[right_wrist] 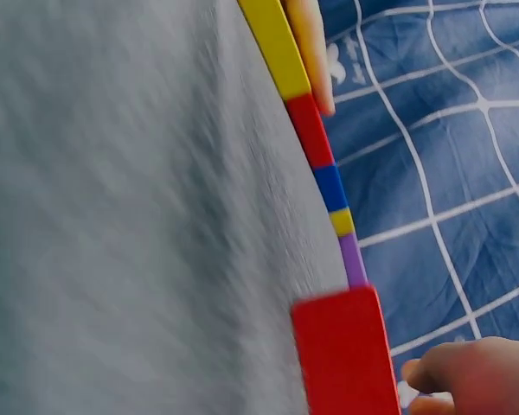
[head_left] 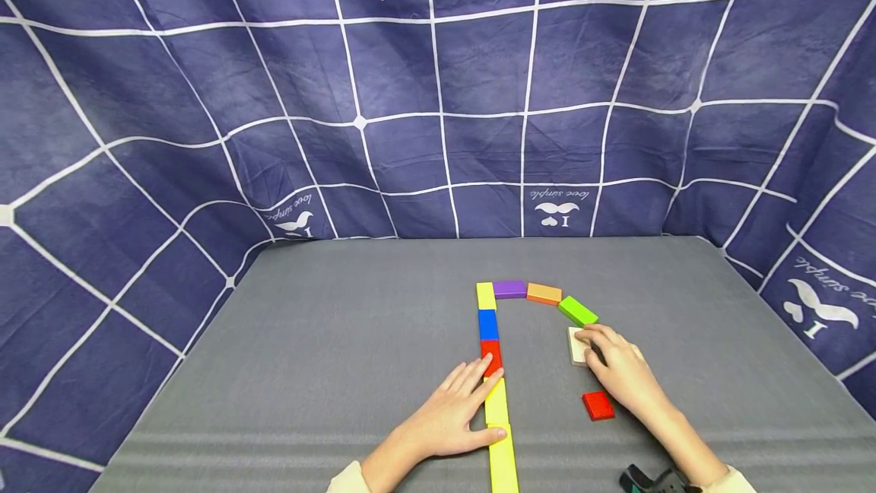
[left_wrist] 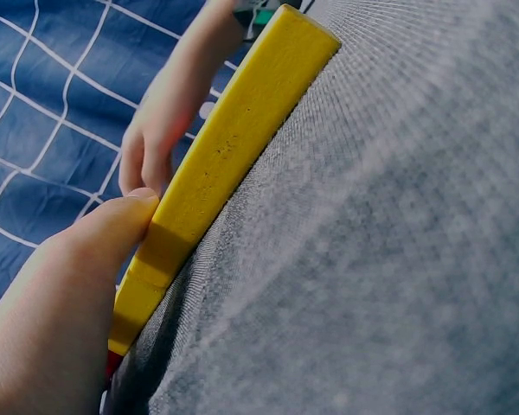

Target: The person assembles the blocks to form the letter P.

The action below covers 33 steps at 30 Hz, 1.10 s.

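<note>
A straight row of blocks runs away from me: yellow blocks (head_left: 503, 466) nearest, then a red block (head_left: 490, 350), a blue block (head_left: 488, 324) and a small yellow block (head_left: 486, 296). My left hand (head_left: 445, 417) rests along the row, fingers extended over the red block and thumb on the nearest yellow one. From the far end, purple (head_left: 509, 290), orange (head_left: 544, 294) and green (head_left: 577, 311) blocks curve to the right. Below the green block, my right hand (head_left: 621, 367) holds a cream block (head_left: 577, 348) with bent fingers; the hand partly covers it.
A loose red block (head_left: 598, 405) lies near my right forearm, apart from the row. Grey cloth (head_left: 308, 364) covers the table, and a blue curtain with white lines (head_left: 479, 82) hangs behind it. A dark strap (head_left: 653, 480) is at the right wrist.
</note>
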### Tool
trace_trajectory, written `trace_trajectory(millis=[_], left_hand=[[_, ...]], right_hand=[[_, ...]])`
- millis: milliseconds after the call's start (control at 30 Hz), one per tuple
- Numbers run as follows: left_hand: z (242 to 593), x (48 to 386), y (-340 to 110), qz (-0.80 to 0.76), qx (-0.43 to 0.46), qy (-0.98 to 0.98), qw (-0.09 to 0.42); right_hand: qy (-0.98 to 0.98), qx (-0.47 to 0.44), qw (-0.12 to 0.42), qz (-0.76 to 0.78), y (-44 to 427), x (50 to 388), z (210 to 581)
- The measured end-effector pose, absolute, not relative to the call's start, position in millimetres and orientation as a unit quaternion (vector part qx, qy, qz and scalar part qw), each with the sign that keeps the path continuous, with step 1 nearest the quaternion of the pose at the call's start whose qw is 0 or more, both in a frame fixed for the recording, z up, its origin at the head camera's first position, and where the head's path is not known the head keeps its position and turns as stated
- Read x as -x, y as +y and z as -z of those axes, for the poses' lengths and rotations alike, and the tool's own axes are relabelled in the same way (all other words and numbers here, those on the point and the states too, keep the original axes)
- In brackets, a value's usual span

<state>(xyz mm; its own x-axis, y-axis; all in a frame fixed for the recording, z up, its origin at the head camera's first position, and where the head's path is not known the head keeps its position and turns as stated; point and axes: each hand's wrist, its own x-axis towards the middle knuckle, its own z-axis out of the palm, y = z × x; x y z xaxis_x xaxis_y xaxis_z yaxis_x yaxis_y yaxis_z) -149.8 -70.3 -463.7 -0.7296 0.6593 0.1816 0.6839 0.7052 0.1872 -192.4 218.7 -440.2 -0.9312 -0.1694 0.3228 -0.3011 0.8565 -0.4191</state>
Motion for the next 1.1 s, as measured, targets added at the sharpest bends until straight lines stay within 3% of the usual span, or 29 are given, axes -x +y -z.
trace_trajectory(millis=[333,733,1100], left_hand=[[464.8,149.5,-69.8,0.117,0.366,-0.921,0.060],[464.2,150.3,-70.1,0.114,0.368,-0.920,0.066],[465.3,150.6,-70.0,0.105,0.369,-0.920,0.080]], right_hand=[[-0.956,-0.061,0.062,-0.281,225.9,206.8,440.2],[-0.949,-0.053,0.092,-0.298,215.8,203.0,444.1],[-0.933,-0.066,0.164,-0.314,200.1,195.8,450.5]])
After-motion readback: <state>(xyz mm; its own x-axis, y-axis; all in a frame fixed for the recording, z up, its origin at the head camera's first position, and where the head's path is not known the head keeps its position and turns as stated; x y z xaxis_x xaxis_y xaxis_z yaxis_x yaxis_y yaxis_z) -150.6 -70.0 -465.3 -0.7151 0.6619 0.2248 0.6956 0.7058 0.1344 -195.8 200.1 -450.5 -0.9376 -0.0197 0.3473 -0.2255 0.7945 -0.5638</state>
